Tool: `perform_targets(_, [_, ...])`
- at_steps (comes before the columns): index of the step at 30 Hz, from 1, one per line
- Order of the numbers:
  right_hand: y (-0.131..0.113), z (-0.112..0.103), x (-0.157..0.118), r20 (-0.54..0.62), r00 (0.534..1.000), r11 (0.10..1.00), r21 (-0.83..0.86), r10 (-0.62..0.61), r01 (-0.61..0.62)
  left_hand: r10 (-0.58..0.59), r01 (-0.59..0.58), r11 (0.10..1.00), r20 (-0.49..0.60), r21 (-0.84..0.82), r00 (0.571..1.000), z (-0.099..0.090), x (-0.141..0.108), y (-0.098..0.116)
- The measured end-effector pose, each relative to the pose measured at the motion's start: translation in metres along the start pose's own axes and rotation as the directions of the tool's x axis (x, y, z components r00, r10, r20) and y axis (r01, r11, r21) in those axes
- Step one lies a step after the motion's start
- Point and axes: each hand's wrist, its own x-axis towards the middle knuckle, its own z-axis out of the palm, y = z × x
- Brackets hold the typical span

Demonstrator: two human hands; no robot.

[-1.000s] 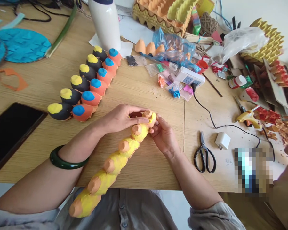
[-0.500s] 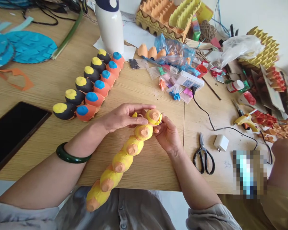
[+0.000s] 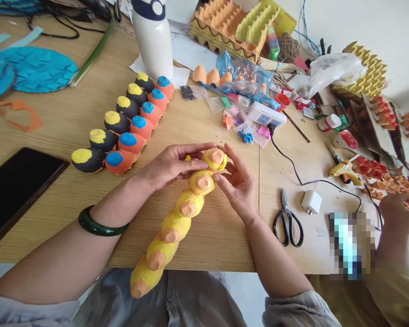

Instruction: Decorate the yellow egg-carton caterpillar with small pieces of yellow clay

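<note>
A strip of egg-carton cups (image 3: 176,225), coated in yellow clay with bare orange tips, slants from my hands down over the table's front edge. My left hand (image 3: 172,165) grips its far end, thumb across the side of the top cup. A small bit of yellow clay (image 3: 188,158) peeks out by the left fingers. From the other side my right hand (image 3: 238,181) closes on the same end, index finger at the top cup and thumb by the second one. Loose yellow clay (image 3: 221,165) rims the top cup's right side. The fingertips behind the strip are hidden.
Black-and-orange painted cups (image 3: 122,122) stand left of centre, near a phone (image 3: 20,190) and a white bottle (image 3: 154,45). Scissors (image 3: 286,220), a white plug adapter (image 3: 311,201) and a power strip (image 3: 266,115) lie right. Another person's hand (image 3: 398,211) is at far right.
My right thumb has moved onto the strip near the second cup, and the index finger has risen beside the top cup. The strip's lower end has swung slightly right.
</note>
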Motion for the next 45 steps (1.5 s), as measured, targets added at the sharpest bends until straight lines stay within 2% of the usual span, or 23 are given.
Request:
perform_targets(4, [0.004, 0.002, 0.001, -0.046, 0.999, 1.000, -0.011, -0.021, 0.020, 0.028, -0.028, 0.997, -0.002, 0.072, 1.000, -0.001, 0.001, -0.003])
perform_targets(10, [0.002, 0.002, 0.003, -0.089, 0.996, 0.999, 0.029, -0.025, 0.028, 0.021, -0.022, 0.999, 0.033, 0.047, 0.999, 0.000, 0.001, -0.005])
perform_targets(16, [0.001, 0.004, 0.005, -0.104, 0.985, 0.968, 0.223, 0.137, -0.111, 0.028, -0.030, 0.998, 0.052, 0.050, 0.998, -0.004, 0.003, -0.009])
perform_targets(19, [0.003, 0.005, 0.005, -0.111, 0.979, 0.945, 0.298, 0.172, -0.133, 0.034, -0.037, 0.998, 0.050, 0.057, 0.998, -0.005, 0.004, -0.011])
perform_targets(29, [-0.004, 0.001, 0.006, 0.016, 0.978, 0.873, 0.447, 0.209, -0.194, 0.084, -0.086, 0.995, 0.043, 0.053, 0.996, 0.002, 0.000, -0.004])
perform_targets(35, [-0.008, 0.008, 0.004, -0.076, 0.962, 0.874, 0.442, 0.262, -0.203, 0.045, -0.050, 0.992, 0.047, 0.115, 0.998, 0.002, 0.001, -0.009])
perform_targets(45, [-0.003, 0.011, 0.005, -0.085, 0.961, 0.850, 0.491, 0.265, -0.191, 0.063, -0.064, 0.996, 0.023, 0.063, 0.998, 0.008, 0.001, -0.010])
